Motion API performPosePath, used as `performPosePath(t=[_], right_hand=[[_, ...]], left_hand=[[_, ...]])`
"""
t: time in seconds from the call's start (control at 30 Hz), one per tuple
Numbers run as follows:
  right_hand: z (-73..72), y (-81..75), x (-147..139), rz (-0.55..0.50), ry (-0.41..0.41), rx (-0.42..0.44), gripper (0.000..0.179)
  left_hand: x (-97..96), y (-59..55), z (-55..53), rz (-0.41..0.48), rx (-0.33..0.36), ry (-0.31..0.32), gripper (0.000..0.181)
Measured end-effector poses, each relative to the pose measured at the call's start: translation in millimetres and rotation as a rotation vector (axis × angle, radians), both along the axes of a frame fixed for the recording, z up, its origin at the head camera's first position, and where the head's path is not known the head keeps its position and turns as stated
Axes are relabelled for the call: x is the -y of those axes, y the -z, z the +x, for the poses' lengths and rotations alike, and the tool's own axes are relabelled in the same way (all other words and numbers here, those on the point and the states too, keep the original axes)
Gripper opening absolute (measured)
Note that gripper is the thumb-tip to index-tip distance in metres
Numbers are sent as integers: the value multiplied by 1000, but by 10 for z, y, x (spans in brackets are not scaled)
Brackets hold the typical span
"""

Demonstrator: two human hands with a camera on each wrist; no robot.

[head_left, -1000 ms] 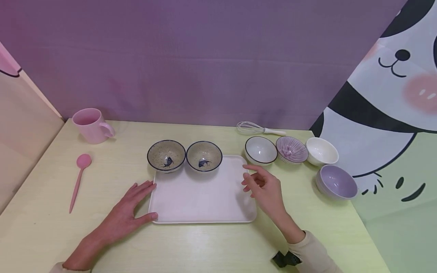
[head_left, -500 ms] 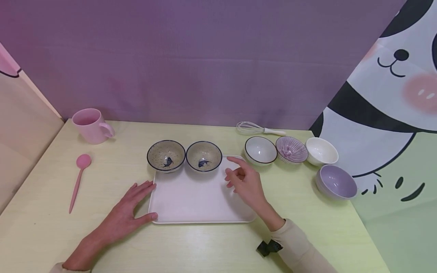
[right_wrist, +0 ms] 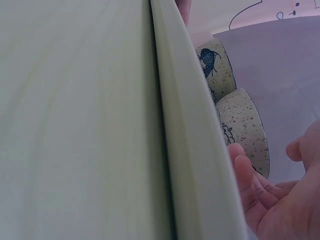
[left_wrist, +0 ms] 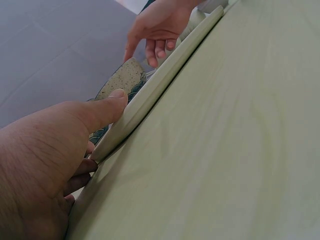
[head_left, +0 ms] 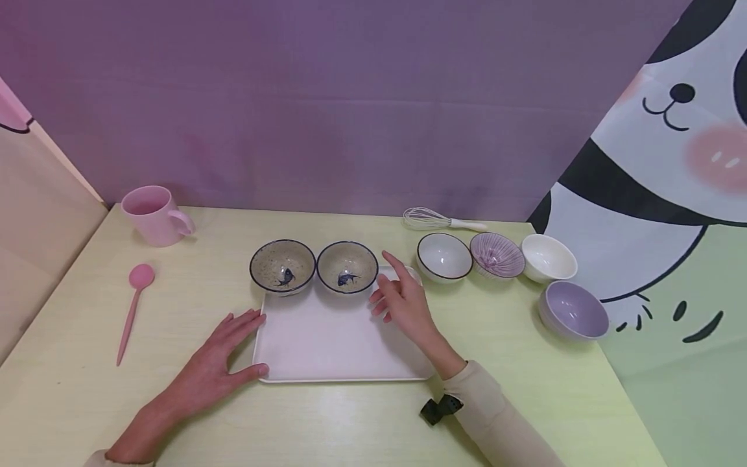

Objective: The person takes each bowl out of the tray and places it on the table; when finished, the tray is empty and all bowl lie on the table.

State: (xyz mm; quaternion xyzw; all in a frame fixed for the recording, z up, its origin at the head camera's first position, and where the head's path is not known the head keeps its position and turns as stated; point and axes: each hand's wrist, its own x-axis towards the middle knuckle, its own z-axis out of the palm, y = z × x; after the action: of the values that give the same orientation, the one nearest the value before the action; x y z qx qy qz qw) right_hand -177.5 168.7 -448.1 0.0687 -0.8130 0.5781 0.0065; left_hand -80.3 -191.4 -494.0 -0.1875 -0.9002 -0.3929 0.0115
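A white rectangular tray lies on the table. Over its back edge stand two speckled bowls with dark blue rims and a blue fish inside, a left bowl and a right bowl, side by side. My left hand rests at the tray's left edge, its fingers fairly straight and the thumb on the rim. My right hand hovers over the tray's right side, thumb and index finger apart, close beside the right bowl. Nothing is in its grasp. In the right wrist view its fingertips overlap the speckled bowl.
At the back right stand a white dark-rimmed bowl, a purple striped bowl, a plain white bowl and a lilac bowl. A whisk lies behind them. On the left are a pink mug and pink spoon.
My right hand has moved left, from the tray's right edge to beside the right speckled bowl. The left hand, tray and bowls stay put.
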Motion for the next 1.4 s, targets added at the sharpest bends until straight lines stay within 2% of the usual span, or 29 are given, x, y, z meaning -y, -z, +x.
performPosePath(t=[0.13,0.37,0.67,0.93,1.4], right_hand=[[-37,14,56,1,-2,8,60],[-99,32,131,-69,1,42,60],[-164,62,159,-28,11,46,61],[-171,60,191,-23,67,38,61],[-151,55,225,-136,137,24,62]], left_hand=[[3,12,-1,-4,2,-2,84],[2,15,0,-11,10,-5,84],[-1,5,10,-9,7,-3,84],[4,11,4,-15,10,-5,84],[7,24,-1,-10,15,-5,84]])
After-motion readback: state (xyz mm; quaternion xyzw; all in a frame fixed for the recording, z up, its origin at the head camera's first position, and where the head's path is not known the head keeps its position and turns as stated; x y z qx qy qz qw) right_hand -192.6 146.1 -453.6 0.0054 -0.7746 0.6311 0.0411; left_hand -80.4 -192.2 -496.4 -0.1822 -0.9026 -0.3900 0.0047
